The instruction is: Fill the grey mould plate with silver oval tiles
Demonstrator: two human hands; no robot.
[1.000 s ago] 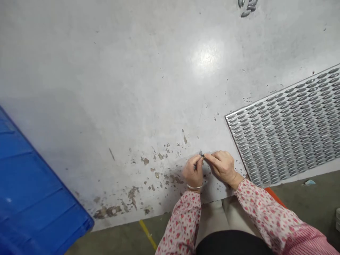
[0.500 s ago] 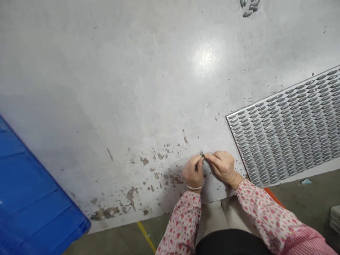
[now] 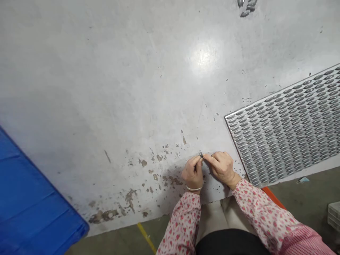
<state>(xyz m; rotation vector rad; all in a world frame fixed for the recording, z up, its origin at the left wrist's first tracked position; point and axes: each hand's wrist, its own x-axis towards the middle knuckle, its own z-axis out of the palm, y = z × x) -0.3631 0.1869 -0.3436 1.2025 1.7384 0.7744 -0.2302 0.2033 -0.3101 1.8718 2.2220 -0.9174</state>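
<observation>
A small dark piece [image 3: 201,155] sits between the fingertips of my two hands, too small to name for sure. My left hand [image 3: 193,172] is closed in a pinch on it, thumb and forefinger together. From the other side my right hand [image 3: 222,166] touches the piece with its forefinger; the other fingers are curled in. Both hands are low over the front edge of the worn white table [image 3: 148,106]. Right of them lies a metal tray [image 3: 232,115] filled with rows of shiny grey, oval pieces [image 3: 287,120].
A few similar grey oval pieces [image 3: 247,9] lie loose at the far edge of view. A blue plastic bin or sheet [image 3: 34,202] covers the left front corner. Below the table edge are an orange object [image 3: 273,198], a pale crate [image 3: 334,214] and a yellow floor line [image 3: 146,237].
The view has shifted slightly. Both hands stay in nearly the same place around the small piece, with hardly any change in the fingers.
</observation>
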